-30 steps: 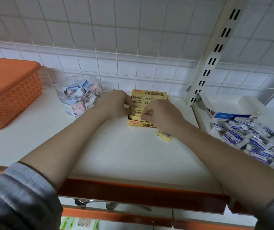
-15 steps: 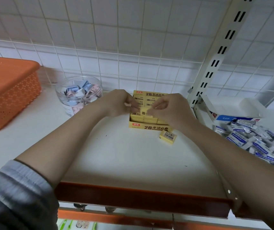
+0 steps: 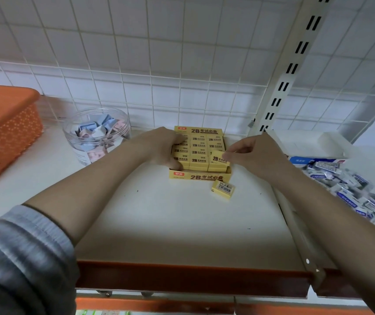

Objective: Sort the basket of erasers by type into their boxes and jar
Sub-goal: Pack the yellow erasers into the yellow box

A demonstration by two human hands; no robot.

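I take the yellow box (image 3: 199, 176) as my landmark: open-topped, upright, packed with rows of yellow erasers (image 3: 198, 152). One yellow eraser (image 3: 218, 159) sits tilted at its right front corner. A loose yellow eraser (image 3: 222, 189) lies just in front. Left of it stands a clear jar (image 3: 96, 135) of pastel erasers, farther left the orange basket (image 3: 4, 130). To its right lies a white-and-blue box (image 3: 313, 153), seemingly open, beside a blue-and-white erasers heap (image 3: 350, 189).
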